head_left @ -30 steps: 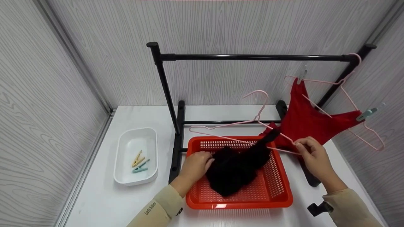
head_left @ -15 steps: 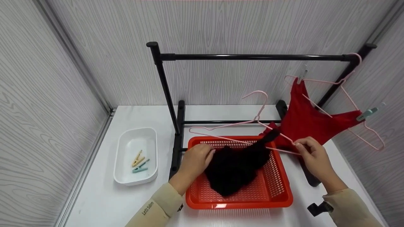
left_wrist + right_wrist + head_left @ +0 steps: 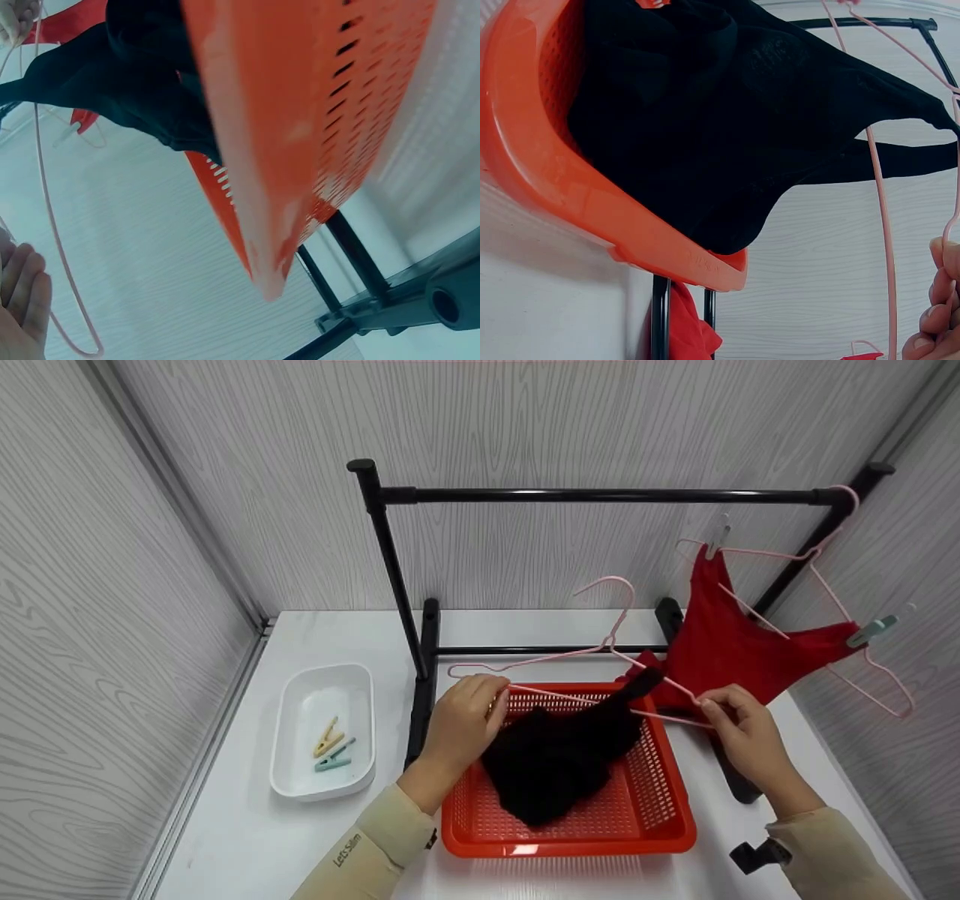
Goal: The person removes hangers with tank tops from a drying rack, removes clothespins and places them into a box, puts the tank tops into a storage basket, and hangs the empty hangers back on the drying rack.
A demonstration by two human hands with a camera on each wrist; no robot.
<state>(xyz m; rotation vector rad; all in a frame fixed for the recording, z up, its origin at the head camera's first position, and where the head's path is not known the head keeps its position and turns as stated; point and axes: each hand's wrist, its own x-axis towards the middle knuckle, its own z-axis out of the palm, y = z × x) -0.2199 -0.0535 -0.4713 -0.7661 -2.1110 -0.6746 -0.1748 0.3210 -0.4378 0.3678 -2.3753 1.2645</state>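
Black garment [image 3: 551, 769] — limp, bunched, narrow-strapped

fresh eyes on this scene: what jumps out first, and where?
Probably the bright orange-red basket at center front, with a black garment bunched in it and a strap reaching up to the pink hanger pinched by the right hand. Next, the red garment pegged to a second hanger at the right end of the black rack.
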